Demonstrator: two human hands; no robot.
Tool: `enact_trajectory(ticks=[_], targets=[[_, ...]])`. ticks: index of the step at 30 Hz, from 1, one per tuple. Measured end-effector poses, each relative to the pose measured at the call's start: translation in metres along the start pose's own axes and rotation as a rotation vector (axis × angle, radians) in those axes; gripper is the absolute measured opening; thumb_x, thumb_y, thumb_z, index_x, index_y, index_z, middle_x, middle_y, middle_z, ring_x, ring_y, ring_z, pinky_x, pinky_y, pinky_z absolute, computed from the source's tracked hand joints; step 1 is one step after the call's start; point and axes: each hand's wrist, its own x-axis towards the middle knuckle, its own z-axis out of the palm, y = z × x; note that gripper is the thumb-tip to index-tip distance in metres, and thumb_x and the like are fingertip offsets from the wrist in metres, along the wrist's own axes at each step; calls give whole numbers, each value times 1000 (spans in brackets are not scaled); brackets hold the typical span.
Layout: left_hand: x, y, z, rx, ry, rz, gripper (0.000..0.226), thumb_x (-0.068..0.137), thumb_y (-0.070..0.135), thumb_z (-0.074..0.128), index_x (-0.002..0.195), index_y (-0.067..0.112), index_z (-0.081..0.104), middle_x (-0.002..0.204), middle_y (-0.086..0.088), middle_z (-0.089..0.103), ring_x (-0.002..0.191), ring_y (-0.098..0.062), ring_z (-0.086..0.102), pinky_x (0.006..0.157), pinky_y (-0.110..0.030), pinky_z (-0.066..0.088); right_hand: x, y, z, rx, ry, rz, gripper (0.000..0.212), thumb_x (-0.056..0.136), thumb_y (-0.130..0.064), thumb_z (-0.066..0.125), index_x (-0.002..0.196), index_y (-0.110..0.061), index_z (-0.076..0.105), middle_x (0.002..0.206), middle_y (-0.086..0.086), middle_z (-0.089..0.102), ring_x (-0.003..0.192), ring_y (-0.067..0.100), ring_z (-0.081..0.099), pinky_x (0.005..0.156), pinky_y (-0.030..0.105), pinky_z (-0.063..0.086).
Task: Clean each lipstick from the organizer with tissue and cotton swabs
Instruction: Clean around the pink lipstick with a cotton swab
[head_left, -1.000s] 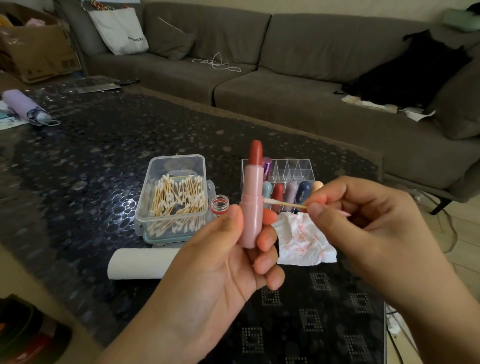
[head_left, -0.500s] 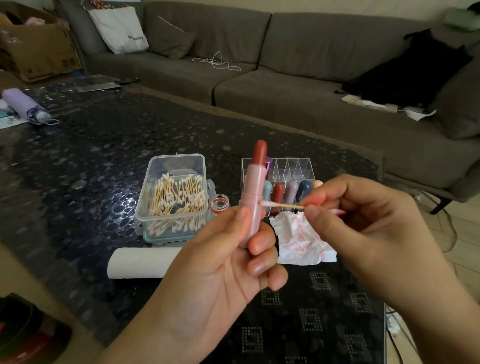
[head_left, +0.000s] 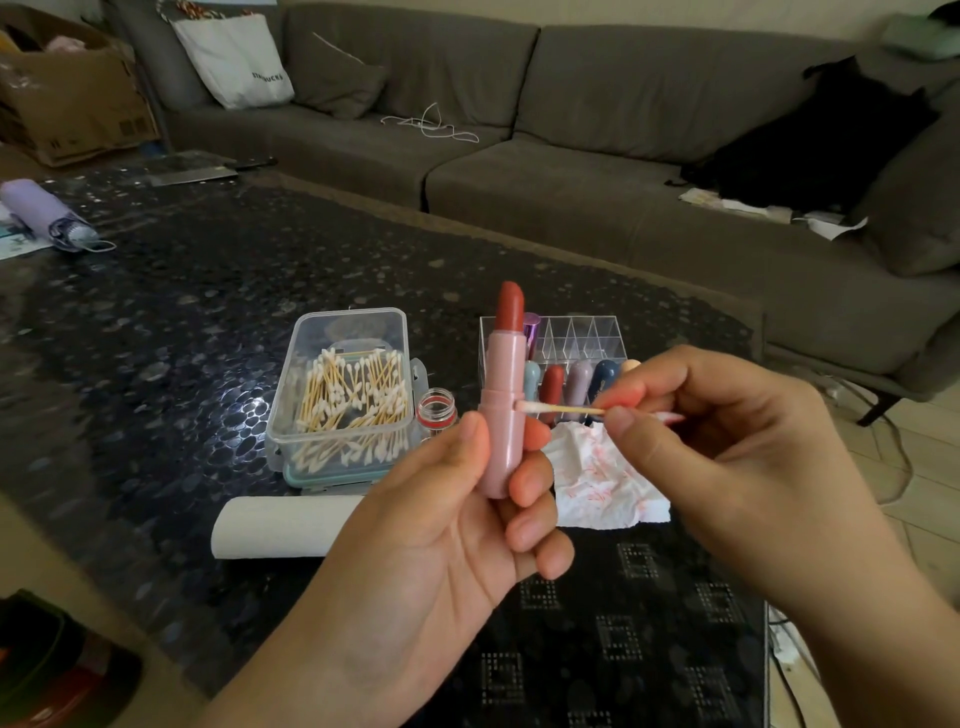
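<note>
The left hand (head_left: 447, 525) grips one pink lipstick (head_left: 503, 400) upright, thumb and fingers curled round its base, red bullet up, in front of the clear organizer (head_left: 571, 338). The right hand (head_left: 727, 447) pinches one cotton swab (head_left: 558, 409) lying crosswise to that long axis, its tip touching the tube's collar from the right (so the next wipe probably runs round the collar). Five capped lipsticks (head_left: 576, 382) fill the organizer's front row, one purple one stands behind, and one stained tissue (head_left: 608, 483) lies below.

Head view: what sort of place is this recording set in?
Most likely a home living room. A long grey sectional sofa with a cushion runs behind a dark, glossy coffee table, and a cardboard box and a white tote bag sit at the far left.
</note>
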Motion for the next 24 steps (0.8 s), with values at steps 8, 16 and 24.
enact_trajectory(ticks=[8, 16, 24], targets=[[-1, -1, 2, 0, 6, -27, 29, 80, 32, 53, 82, 9, 71, 61, -3, 44, 48, -12, 39, 47, -28, 44, -1, -3, 2, 7, -10, -4, 2, 77, -24, 67, 78, -22, 68, 65, 7, 60, 57, 23, 51, 52, 17, 43], [0, 0, -8, -121, -183, -86, 30, 90, 34, 60, 102, 8, 67, 71, -3, 49, 58, -13, 44, 59, -31, 48, 1, 0, -1, 41, 4, 48, 11, 77, -13, 63, 74, -23, 68, 61, 7, 56, 52, 9, 45, 50, 13, 39], [-1, 0, -8, -106, -164, -58, 15, 87, 21, 63, 88, 15, 49, 69, -4, 46, 56, -14, 42, 58, -31, 48, 1, -1, 2, 96, -9, 44, 10, 77, -14, 63, 73, -20, 69, 59, 5, 54, 53, 5, 45, 51, 10, 39]])
